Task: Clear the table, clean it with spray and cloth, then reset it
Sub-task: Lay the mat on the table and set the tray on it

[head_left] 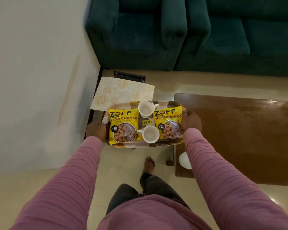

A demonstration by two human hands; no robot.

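The patterned tray [133, 145] sits crosswise between both hands: the left hand [96, 131] curls round its left end and the right hand [190, 121] grips its right end, fingers against the right soya packet [169, 123]. It carries the left soya packet [123, 126] and two white cups [145, 108]. It is held between the placemat [123, 92] and the brown table [239, 130].
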